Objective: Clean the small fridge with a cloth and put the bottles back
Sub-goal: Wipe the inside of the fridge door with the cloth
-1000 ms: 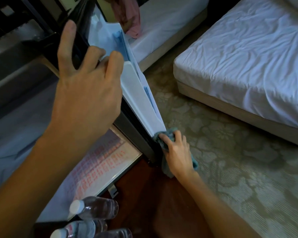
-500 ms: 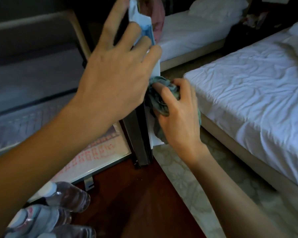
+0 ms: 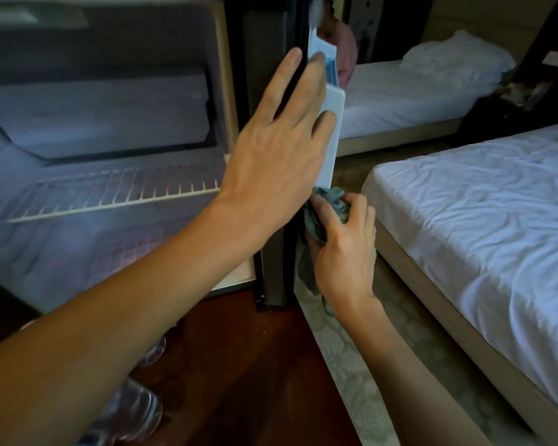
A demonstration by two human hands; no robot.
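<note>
The small fridge (image 3: 110, 246) stands open on the left, with a white wire shelf (image 3: 110, 194) inside. Its door (image 3: 329, 133) is seen edge-on in the middle. My left hand (image 3: 281, 149) holds the door's edge, fingers curled over it. Just below, my right hand (image 3: 342, 246) grips a crumpled grey-green cloth (image 3: 332, 204) against the lower inner side of the door. Clear plastic bottles (image 3: 136, 410) lie on the floor at the lower left, partly hidden by my left forearm.
A dark wooden floor (image 3: 239, 365) lies in front of the fridge, with patterned carpet (image 3: 361, 381) to its right. A bed with white sheets (image 3: 484, 220) stands close on the right. A second bed (image 3: 409, 91) is behind the door.
The view has risen and turned towards the fridge's inside. My right hand with the cloth has gone up from the door's bottom corner and now sits lower than half a second ago.
</note>
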